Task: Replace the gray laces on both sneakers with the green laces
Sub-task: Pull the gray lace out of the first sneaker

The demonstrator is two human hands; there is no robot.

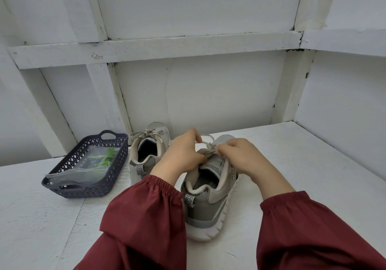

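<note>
At the white worktop (302,175), we have both hands on the near sneaker (208,203), which stands heel toward us and toe toward the back wall (208,92), its long axis running away from us and a little rightward. The left hand (181,154) and right hand (240,154) meet above the tongue, each with curled fingertips pinching the gray lace (210,147) at its bow. The knot sits between the two hands, about equally near to each, so we judge the coming pull will run outward to left and right, across the shoe's axis. The step in hand looks like the untying, which puts the task near its start (no eyelet is freed, as far as we can see). The far sneaker (146,150) stands roughly parallel, just beside the left wrist, its own lace tied in a bow. The green laces (108,157) lie in a clear bag (83,169) inside the dark basket (87,190), on the left beyond the far sneaker and well apart from both hands; the left hand is the nearer. Bare worktop opens to the right of the near sneaker and toward us under the red sleeves (146,217). On the left the far sneaker stands close, so a wide leftward pull could brush it.
</note>
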